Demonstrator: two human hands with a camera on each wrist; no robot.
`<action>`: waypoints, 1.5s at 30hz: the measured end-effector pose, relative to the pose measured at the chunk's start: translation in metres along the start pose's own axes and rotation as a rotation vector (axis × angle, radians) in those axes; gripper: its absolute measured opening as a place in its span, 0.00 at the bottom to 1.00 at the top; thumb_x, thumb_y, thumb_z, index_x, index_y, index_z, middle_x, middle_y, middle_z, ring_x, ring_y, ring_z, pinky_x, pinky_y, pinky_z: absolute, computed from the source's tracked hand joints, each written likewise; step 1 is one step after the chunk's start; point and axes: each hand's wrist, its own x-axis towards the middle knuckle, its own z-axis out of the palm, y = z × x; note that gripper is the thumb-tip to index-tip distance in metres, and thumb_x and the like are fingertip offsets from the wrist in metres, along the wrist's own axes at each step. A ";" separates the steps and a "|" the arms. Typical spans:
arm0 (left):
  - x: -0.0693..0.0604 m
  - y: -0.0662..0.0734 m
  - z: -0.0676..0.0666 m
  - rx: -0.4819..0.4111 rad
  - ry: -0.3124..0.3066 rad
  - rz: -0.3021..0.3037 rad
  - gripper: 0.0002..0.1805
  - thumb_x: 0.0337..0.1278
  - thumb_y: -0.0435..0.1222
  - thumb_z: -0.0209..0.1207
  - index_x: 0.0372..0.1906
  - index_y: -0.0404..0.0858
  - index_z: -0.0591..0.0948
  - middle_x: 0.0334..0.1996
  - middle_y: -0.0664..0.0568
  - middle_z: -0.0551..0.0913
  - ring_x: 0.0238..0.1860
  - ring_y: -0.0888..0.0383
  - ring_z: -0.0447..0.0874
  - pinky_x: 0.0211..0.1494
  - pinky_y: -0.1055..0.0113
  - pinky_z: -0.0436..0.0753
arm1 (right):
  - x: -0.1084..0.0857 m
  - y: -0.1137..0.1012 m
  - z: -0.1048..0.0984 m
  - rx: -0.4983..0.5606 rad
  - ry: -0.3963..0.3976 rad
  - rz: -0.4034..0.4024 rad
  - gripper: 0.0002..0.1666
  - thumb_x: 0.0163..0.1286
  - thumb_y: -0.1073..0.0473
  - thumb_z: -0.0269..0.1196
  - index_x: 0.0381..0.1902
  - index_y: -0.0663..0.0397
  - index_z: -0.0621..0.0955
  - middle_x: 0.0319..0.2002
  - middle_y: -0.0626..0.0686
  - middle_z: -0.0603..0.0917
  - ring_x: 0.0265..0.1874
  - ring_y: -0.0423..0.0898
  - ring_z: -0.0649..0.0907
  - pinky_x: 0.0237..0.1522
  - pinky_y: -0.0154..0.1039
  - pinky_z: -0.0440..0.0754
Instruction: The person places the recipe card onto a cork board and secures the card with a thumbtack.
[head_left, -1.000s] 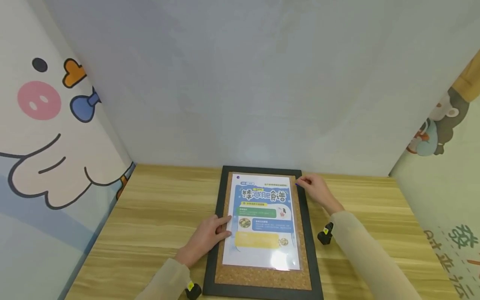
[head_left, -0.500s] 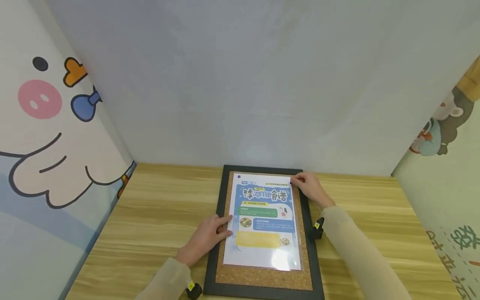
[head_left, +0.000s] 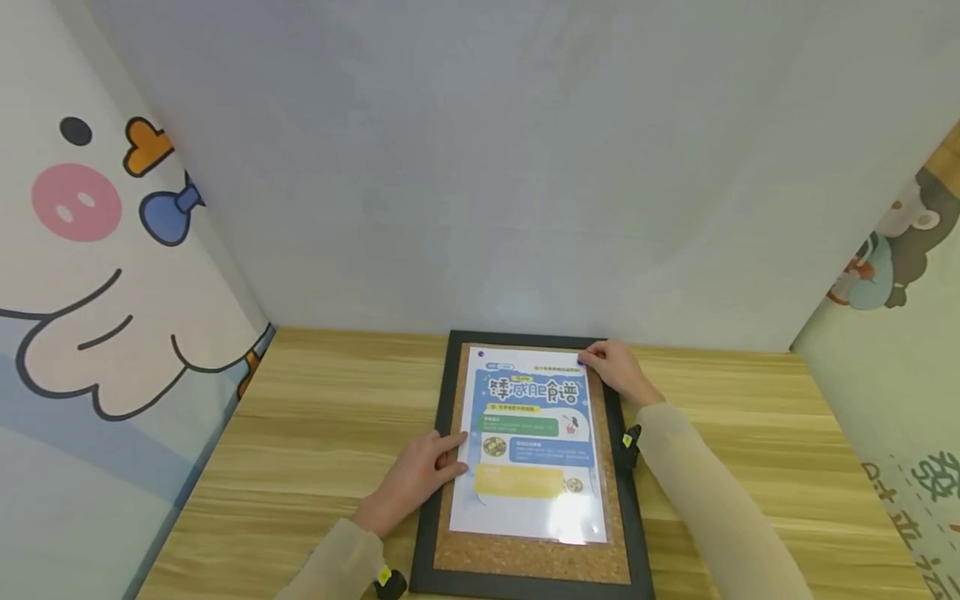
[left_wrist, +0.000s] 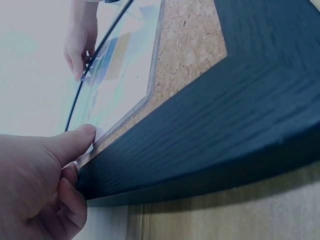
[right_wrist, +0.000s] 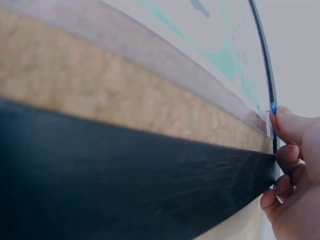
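A printed sheet in a clear sleeve [head_left: 525, 517] lies on a black-framed cork board [head_left: 525, 560]. A dark pin [head_left: 481, 354] sits at its top left corner. My left hand [head_left: 412, 481] rests at the left edge, thumb and a finger touching the sheet's margin; in the left wrist view the thumb lies on the sleeve. My right hand [head_left: 618, 371] is at the top right corner of the sheet, pinching a blue push pin [right_wrist: 273, 108], its needle pointing at the corner. Whether the needle has entered the cork cannot be told.
The board lies on a wood-grain table [head_left: 315, 417], its top edge near a pale wall [head_left: 487, 167]. Cartoon-printed panels stand at left and right. Black wrist devices [head_left: 391, 583] are strapped at both sleeves.
My right hand has moved left from the board's right frame onto the sheet's top right corner, with the blue pin. The left hand stays in place.
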 end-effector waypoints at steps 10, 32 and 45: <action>0.000 0.001 -0.001 0.011 -0.002 -0.013 0.27 0.65 0.39 0.70 0.66 0.33 0.81 0.24 0.58 0.69 0.25 0.62 0.61 0.30 0.71 0.63 | 0.002 -0.007 -0.004 -0.021 -0.005 0.035 0.19 0.79 0.55 0.61 0.50 0.68 0.86 0.48 0.63 0.87 0.45 0.54 0.81 0.50 0.51 0.79; 0.000 0.000 0.003 0.014 -0.002 -0.017 0.28 0.66 0.40 0.69 0.67 0.34 0.81 0.25 0.58 0.69 0.25 0.62 0.62 0.30 0.71 0.64 | 0.008 -0.010 -0.004 -0.062 -0.013 0.071 0.19 0.77 0.55 0.62 0.46 0.68 0.87 0.46 0.62 0.88 0.42 0.54 0.81 0.45 0.46 0.79; -0.002 -0.001 0.002 0.008 -0.007 -0.049 0.28 0.67 0.41 0.69 0.68 0.35 0.81 0.26 0.58 0.69 0.26 0.62 0.63 0.30 0.71 0.64 | 0.007 -0.011 0.003 -0.115 0.018 0.035 0.16 0.77 0.55 0.62 0.45 0.66 0.86 0.40 0.60 0.87 0.37 0.51 0.80 0.39 0.42 0.76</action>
